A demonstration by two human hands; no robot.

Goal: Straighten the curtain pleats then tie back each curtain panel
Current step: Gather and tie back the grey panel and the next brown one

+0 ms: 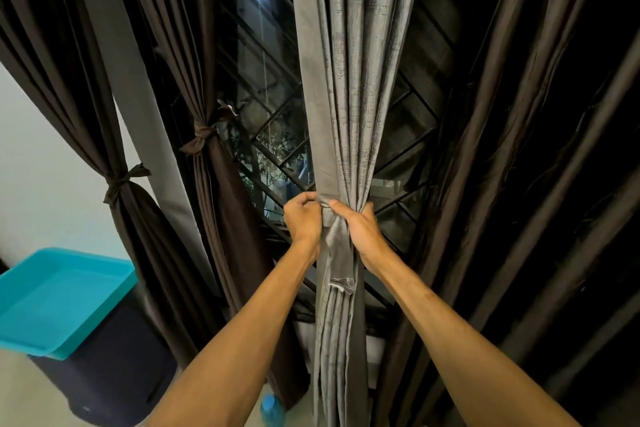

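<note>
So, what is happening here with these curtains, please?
A person is tying back the grey curtain panel. The left grip pinches the grey tie strip at the gathered pleats, and the right grip holds the bunch from the other side. The far-left brown panel and the second brown panel are already tied. The dark panel on the right hangs loose.

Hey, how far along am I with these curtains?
Done: the far-left brown panel and the second brown panel are gathered and tied. In hand: the left hand and right hand grip the bunched grey curtain, no finished knot showing. Left: the dark curtain on the right hangs loose, untied.
</note>
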